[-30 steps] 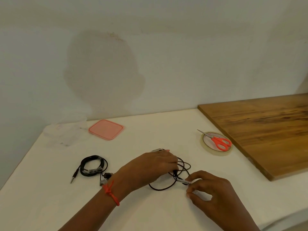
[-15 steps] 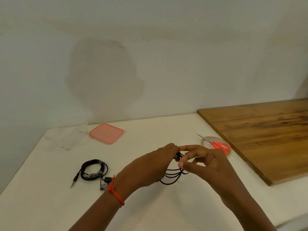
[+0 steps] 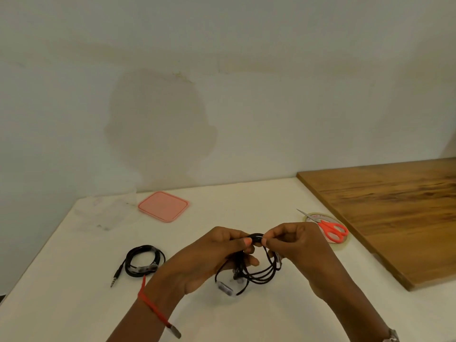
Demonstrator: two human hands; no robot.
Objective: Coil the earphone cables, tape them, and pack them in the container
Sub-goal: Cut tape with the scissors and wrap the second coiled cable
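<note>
A black earphone cable point(image 3: 259, 275) hangs in loose loops between both hands, just above the white table. My left hand point(image 3: 209, 257) pinches the top of the loops, and my right hand point(image 3: 296, 245) pinches the same bunch from the other side. An earbud and inline piece dangle below. A second black earphone point(image 3: 144, 260) lies coiled and taped on the table at the left, its jack sticking out. The clear container point(image 3: 106, 211) stands at the back left, with its pink lid point(image 3: 163, 206) lying beside it.
Orange-handled scissors point(image 3: 330, 228) rest on a roll of clear tape point(image 3: 341, 244) to the right of my hands. A wooden board point(image 3: 389, 208) covers the table's right side. A wall stands close behind the table.
Both hands have lifted the cable off the table and come together at the top of the loops. My right hand moved up from the table's near side.
</note>
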